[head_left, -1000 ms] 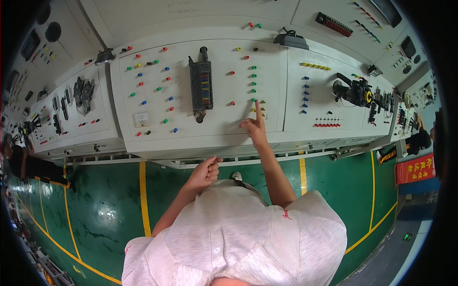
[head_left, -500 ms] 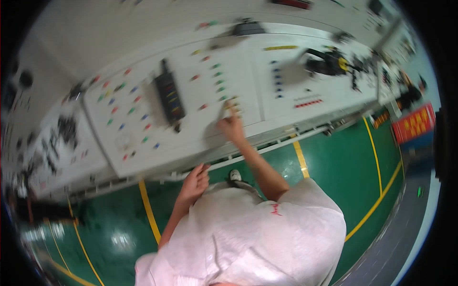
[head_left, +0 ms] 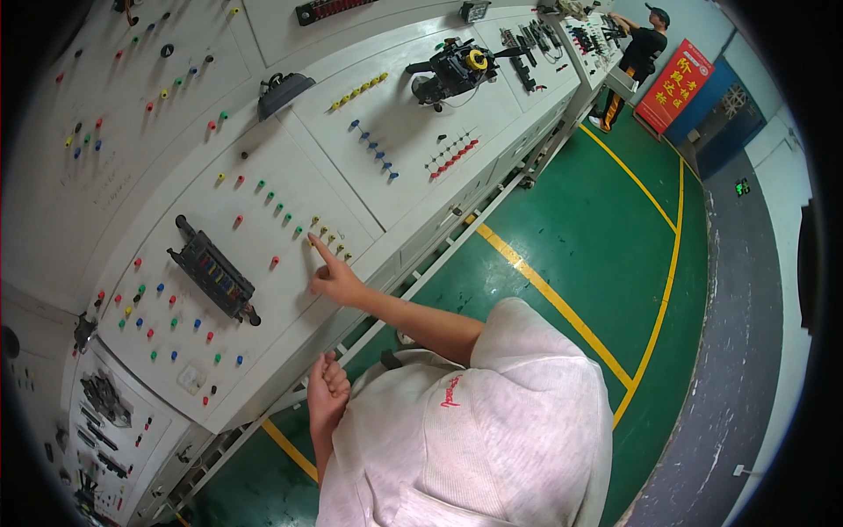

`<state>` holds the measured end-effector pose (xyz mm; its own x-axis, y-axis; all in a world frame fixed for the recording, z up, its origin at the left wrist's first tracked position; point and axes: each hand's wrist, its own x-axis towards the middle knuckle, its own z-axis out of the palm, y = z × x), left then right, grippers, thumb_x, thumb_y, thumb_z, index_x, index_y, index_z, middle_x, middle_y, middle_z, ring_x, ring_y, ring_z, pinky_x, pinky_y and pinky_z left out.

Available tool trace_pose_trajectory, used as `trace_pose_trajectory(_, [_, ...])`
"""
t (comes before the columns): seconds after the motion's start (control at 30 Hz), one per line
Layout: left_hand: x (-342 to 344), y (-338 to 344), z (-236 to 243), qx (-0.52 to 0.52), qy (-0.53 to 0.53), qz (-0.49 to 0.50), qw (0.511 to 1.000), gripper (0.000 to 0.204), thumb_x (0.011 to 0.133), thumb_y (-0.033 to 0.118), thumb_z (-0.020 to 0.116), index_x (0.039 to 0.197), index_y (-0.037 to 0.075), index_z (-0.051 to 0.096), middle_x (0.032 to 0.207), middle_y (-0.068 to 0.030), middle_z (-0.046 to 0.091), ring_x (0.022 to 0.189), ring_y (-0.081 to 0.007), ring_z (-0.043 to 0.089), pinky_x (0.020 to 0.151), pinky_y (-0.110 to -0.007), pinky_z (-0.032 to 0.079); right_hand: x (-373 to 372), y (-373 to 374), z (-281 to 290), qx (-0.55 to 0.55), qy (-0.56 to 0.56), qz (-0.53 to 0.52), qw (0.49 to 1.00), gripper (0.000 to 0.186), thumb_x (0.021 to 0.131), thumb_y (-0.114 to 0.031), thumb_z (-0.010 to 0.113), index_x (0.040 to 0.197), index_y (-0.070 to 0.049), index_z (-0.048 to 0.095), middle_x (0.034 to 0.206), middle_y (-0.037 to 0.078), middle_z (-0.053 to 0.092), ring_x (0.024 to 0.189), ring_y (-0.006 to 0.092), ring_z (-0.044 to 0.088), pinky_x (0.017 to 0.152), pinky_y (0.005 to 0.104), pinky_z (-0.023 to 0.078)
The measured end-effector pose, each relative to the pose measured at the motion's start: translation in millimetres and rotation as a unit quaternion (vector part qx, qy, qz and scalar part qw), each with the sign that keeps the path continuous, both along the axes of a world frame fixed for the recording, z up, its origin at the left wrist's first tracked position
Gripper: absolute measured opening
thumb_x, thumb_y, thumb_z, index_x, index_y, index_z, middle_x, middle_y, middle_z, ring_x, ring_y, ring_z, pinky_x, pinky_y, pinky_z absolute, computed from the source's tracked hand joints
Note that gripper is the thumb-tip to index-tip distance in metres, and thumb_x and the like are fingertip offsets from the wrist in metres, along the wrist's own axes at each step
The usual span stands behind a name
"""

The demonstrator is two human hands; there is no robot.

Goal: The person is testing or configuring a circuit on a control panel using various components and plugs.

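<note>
My right hand (head_left: pixel 338 279) reaches over the sloping white panel (head_left: pixel 307 307) with its index finger stretched out and the other fingers bent. The fingertip is at a group of small yellow-brass terminals (head_left: pixel 332 238), touching or just above one; I cannot tell which. A row of green sockets (head_left: pixel 279 206) runs up from there. Close to my body, below the panel's front edge, my left hand (head_left: pixel 327 386) is curled into a loose fist, and nothing shows in it. To the left of my right hand, a black fuse box (head_left: pixel 213 274) with coloured pieces is mounted on the panel.
Coloured sockets (head_left: pixel 173 323) dot the lower left. Farther right are blue terminals (head_left: pixel 374 151), red terminals (head_left: pixel 454 159) and a black motor-like unit (head_left: pixel 452 75). A co-worker (head_left: pixel 645 57) stands at the far end, beside a red banner (head_left: pixel 674 88). Yellow lines mark the green floor (head_left: pixel 562 228).
The view has swung to the right and grown sharper, showing more of the floor and the co-worker. My right index finger is still at the brass terminals; my left hand stays curled.
</note>
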<state>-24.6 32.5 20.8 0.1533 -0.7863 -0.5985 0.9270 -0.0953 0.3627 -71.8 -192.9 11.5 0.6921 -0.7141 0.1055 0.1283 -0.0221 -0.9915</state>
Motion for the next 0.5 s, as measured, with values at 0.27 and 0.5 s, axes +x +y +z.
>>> trace_pose_trajectory(0.27, [4.4,3.2,-3.7,0.007,0.015,0.011,1.000,0.022,0.101,0.024,0.048,0.094,0.004,0.055,0.058,0.0052,0.027,0.045,-0.0044,0.023,0.038,-0.020,0.020,-11.4,24.7,-18.5,0.071,-0.042,-0.039,0.996,0.076,0.082,-0.001,0.055,0.151,-0.013,0.025,0.071,0.006,0.063,0.068,0.0134,0.063,0.068,0.0266,0.048])
trace_pose_trajectory(0.5, [3.8,-1.0,-2.8,0.011,0.004,-0.004,1.000,0.022,0.101,0.023,0.047,0.096,0.004,0.055,0.058,0.0054,0.027,0.045,-0.0044,0.024,0.038,-0.021,0.021,10.3,14.4,-31.6,0.058,-0.045,-0.033,0.997,0.077,0.079,-0.007,0.058,0.149,-0.013,0.029,0.072,0.008,0.066,0.068,0.0147,0.062,0.069,0.0301,0.050])
